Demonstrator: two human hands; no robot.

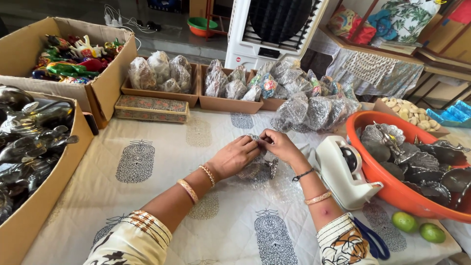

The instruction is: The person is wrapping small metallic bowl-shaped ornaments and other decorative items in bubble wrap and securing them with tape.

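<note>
small silver metal piece [259, 169] half wrapped in clear bubble wrap [274, 184], lying on the table middle, on the printed cloth [147, 196], just under both hands. left hand [235, 156] rests over the top of it, fingers curled together, tips pinching the wrap edge near the top. right hand [278, 144] meets it from the other side, thumb and forefinger pressed on the same bit of wrap, other fingers folded in. fingertips of both hands touching or nearly so. bangles on both wrists, black thread on the right wrist.

just right of the hands: white tape dispenser [343, 172], touching the orange tub [387, 189] full of silver metal pieces. two green limes [417, 226] on the cloth below the tub. behind the hands: heap of already wrapped pieces [314, 110], then shallow cardboard trays [225, 104] with more wrapped items, a long patterned box [151, 109] left of those. far left: cardboard box of silver figures [29, 132], behind it a cardboard box of coloured figures [73, 59]. white cooler [255, 44] at the back, tray of pale round pieces [412, 112] at right.
</note>
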